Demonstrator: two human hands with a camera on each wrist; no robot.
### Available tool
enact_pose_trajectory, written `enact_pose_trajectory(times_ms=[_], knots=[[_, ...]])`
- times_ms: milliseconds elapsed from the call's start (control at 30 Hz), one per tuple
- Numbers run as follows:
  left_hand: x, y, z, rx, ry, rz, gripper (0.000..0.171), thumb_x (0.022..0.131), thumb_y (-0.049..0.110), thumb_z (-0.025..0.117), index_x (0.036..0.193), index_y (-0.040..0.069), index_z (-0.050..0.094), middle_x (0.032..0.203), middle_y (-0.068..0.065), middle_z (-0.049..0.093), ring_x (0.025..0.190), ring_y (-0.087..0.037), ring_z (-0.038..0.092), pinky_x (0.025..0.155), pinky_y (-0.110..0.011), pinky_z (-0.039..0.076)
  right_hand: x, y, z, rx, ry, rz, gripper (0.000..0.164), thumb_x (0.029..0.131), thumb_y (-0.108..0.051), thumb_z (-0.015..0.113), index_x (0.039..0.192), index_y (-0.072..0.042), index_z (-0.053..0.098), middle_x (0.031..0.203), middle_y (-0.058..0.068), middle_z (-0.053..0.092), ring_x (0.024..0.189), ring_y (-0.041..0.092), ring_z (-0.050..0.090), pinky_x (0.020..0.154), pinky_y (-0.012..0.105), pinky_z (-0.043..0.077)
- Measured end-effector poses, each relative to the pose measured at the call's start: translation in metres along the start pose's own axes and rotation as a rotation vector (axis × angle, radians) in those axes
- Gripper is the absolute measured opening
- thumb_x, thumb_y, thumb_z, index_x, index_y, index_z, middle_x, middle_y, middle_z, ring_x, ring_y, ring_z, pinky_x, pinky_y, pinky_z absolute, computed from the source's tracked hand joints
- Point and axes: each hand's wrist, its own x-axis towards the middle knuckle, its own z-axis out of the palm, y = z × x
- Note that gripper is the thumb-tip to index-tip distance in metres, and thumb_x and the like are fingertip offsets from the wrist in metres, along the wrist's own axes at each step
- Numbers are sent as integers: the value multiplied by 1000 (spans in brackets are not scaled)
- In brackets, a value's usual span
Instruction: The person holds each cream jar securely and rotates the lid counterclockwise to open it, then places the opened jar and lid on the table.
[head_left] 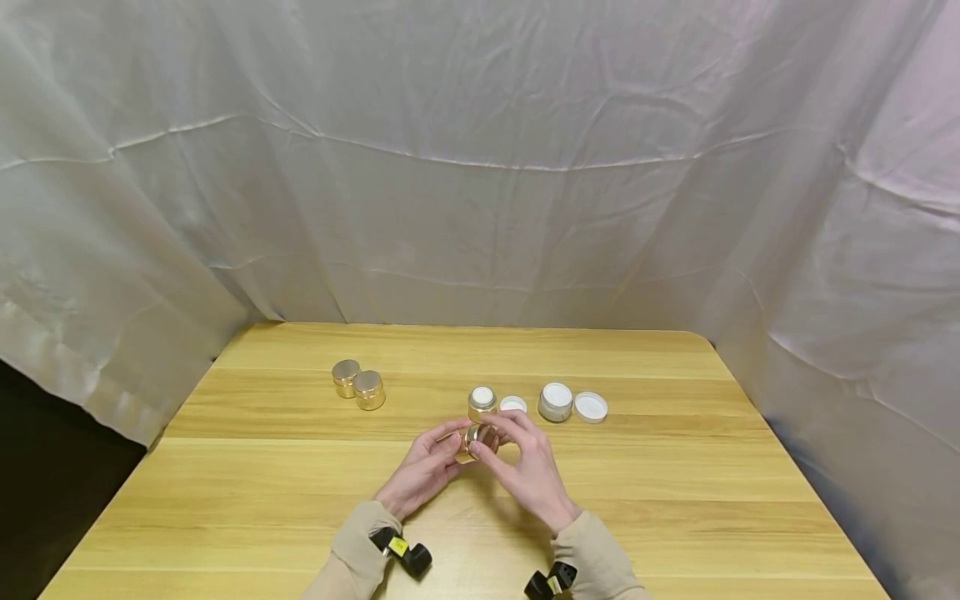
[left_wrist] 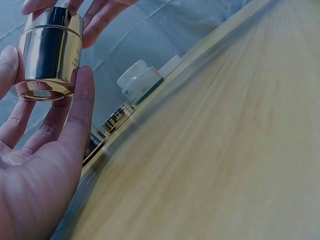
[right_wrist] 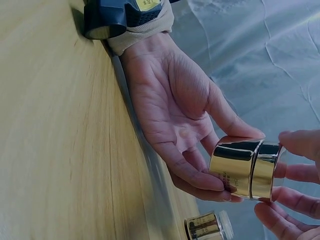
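My left hand [head_left: 422,475] grips the body of a shiny gold cosmetic jar [left_wrist: 52,52], held tilted above the table. The right hand [head_left: 531,468] has its thumb and fingertips around the jar's gold lid [right_wrist: 267,172], which sits on the body with a thin seam between them. Just beyond the hands stands another gold jar [head_left: 482,402] without its lid, white on top. Beside it an upturned lid [head_left: 513,403] with a white inside is partly hidden by the right hand.
To the right stand an open frosted jar [head_left: 555,407] with a white top and a white lid [head_left: 591,407]. Two lidded gold jars [head_left: 346,379] [head_left: 370,392] are together at the back left of the wooden table [head_left: 262,492]. Grey curtains [head_left: 480,217] surround the table's far sides.
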Motion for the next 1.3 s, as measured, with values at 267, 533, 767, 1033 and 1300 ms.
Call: enact_pose_trajectory(times_ms=[267, 533, 767, 1033, 1300], knots=[[0, 0, 0, -13, -11, 11, 25, 105, 17, 51, 126, 24, 62, 126, 5, 66, 115, -9, 65, 107, -33, 54, 0, 0, 0, -73, -15, -68, 34, 80, -9, 82, 113, -7, 73, 113, 7, 69, 99, 24, 68, 88, 33, 60], [0, 0, 1, -7, -1, 7, 24, 105, 17, 51, 125, 25, 63, 119, 7, 68, 111, -7, 65, 105, -32, 55, 0, -1, 0, -58, -12, -58, 36, 83, -15, 81, 116, -5, 71, 114, 9, 69, 98, 28, 68, 84, 34, 61], [0, 0, 1, 2, 4, 4, 24, 105, 18, 51, 125, 26, 63, 112, 9, 67, 109, -6, 64, 107, -34, 54, 0, -2, 0, -35, 2, -20, 34, 85, -15, 80, 116, -6, 71, 110, 12, 69, 88, 26, 69, 75, 33, 63], [0, 1, 1, -13, -9, 16, 25, 106, 16, 50, 124, 25, 64, 119, 6, 68, 111, -7, 65, 105, -32, 55, 0, -1, 0, -84, -10, -69, 34, 81, -10, 82, 113, -5, 73, 111, 8, 69, 95, 23, 68, 85, 33, 60], [0, 1, 2, -10, -2, 11, 27, 106, 13, 47, 124, 25, 64, 117, 7, 69, 109, -7, 65, 104, -32, 55, 0, -2, 0, -48, -15, -57, 38, 83, -11, 80, 119, -6, 70, 117, 10, 68, 100, 30, 68, 87, 36, 61]])
